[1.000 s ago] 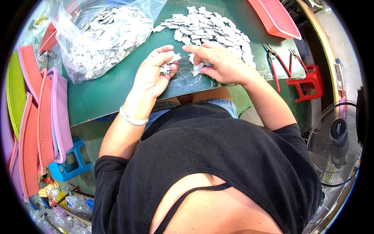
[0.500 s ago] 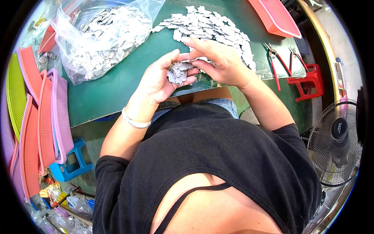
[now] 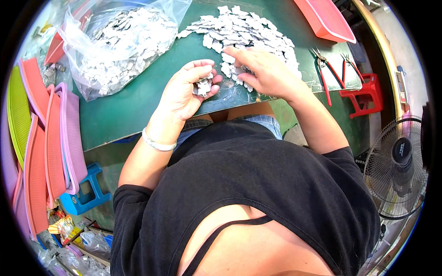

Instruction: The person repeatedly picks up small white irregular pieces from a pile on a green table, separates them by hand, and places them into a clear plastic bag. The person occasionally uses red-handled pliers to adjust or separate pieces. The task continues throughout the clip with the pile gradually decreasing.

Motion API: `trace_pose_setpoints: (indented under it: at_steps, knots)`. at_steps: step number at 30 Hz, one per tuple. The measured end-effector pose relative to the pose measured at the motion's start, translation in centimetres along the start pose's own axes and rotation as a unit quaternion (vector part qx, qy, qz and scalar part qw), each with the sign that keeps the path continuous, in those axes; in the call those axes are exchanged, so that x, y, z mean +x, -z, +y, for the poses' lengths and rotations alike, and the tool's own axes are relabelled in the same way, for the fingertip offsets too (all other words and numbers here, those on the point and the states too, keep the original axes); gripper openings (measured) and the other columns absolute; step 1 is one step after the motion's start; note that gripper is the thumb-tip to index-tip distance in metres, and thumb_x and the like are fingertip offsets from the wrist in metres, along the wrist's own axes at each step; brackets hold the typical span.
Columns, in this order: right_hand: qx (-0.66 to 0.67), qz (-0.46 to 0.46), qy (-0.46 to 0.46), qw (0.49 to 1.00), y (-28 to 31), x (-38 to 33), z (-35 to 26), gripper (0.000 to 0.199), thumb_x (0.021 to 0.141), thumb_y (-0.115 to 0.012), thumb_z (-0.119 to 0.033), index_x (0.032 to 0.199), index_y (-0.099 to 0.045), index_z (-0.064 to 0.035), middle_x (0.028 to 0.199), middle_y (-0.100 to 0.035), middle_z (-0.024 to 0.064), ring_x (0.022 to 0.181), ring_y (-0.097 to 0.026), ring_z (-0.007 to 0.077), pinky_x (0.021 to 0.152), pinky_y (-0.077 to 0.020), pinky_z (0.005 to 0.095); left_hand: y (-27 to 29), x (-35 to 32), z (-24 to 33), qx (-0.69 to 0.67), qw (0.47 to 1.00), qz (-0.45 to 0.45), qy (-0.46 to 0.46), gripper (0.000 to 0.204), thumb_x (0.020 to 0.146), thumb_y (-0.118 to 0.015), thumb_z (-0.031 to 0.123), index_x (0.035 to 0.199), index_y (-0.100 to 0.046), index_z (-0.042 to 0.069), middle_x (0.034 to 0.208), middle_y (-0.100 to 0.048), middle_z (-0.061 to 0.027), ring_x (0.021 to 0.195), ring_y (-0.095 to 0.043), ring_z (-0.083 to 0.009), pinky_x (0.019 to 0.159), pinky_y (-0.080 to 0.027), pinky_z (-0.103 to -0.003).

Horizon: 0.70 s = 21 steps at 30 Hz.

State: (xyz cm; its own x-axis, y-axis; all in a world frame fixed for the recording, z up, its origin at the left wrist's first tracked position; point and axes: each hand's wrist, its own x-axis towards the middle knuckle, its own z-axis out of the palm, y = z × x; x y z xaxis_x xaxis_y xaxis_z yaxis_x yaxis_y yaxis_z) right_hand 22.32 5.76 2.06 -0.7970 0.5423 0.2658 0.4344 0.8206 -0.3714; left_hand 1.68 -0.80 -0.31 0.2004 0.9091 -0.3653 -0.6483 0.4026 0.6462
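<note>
Left hand (image 3: 186, 89) is now curled round a small stack of flat silvery-grey metal pieces (image 3: 203, 85), thumb and fingertips pinching it at about 3 o'clock of the palm. The stack sits just above the near edge of the dark green work table (image 3: 133, 110), approx. over the table's centre. Right hand (image 3: 267, 73) lies fingers-down on the loose heap of the same silvery pieces (image 3: 248, 27), which spreads toward 12–1 o'clock. Its fingertips touch pieces at the heap's near edge; can't tell whether it has one pinched yet.

Vs. 0.5 s ago: the hands were together then, right hand over the left and a bigger fan of pieces showing in the left palm. Now they're apart. The right has gone back out to the heap at 1 o'clock, and the left has closed tighter, so the stack looks squared up and more compact. Vs. 1 s ago: much the same split pose, left holding and right at the heap. My read: one piece got added to the stack and another pick is under way, i.e. a gather-and-stack cycle, with lots of heap still left.

Unchanged: clear plastic bag of silvery pieces (image 3: 124, 41) at 10–11 o'clock, stacked pink and orange plastic trays (image 3: 55, 138) at 9 o'clock, red-handled pliers (image 3: 324, 73) at 2–3 o'clock, and a white bracelet (image 3: 156, 143) on the left wrist.
</note>
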Motion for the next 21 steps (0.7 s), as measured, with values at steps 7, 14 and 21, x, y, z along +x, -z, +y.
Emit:
trace_pose_setpoints:
  at_steps: [7,14,21]
  knots:
    - [0.131,0.071,-0.100,0.984,-0.3,0.3,-0.2,0.051,0.076,-0.060,-0.002,0.124,-0.044,-0.0060,0.074,-0.061,0.0052,0.069,-0.058,0.0154,0.064,-0.0446,0.0264,-1.3,-0.3,0.0,0.049,0.998,0.034,-0.018,0.019,0.082,-0.057,0.005,0.100,-0.053,0.003,0.087,-0.058,-0.0072,0.076,-0.059,-0.0180,0.059,-0.050,-0.025]
    - [0.328,0.082,-0.122,0.933,-0.5,1.0,-0.4,0.049,0.078,-0.060,-0.005,0.124,-0.043,-0.0039,0.077,-0.062,0.0059,0.073,-0.059,0.0129,0.065,-0.0448,0.0246,-1.3,0.5,-0.5,0.099,0.995,0.009,-0.007,0.013,0.083,-0.059,0.010,0.093,-0.054,0.005,0.082,-0.058,-0.0043,0.069,-0.057,-0.0130,0.054,-0.047,-0.024]
    - [-0.091,0.131,-0.022,0.987,-1.8,1.6,0.8,0.052,0.072,-0.061,-0.007,0.121,-0.044,-0.0035,0.076,-0.059,0.0083,0.073,-0.057,0.0268,0.067,-0.0451,0.0352,-1.5,0.4,-0.3,0.049,0.998,0.036,-0.005,0.009,0.085,-0.055,0.010,0.091,-0.052,0.004,0.079,-0.058,-0.0074,0.066,-0.058,-0.0150,0.050,-0.047,-0.022]
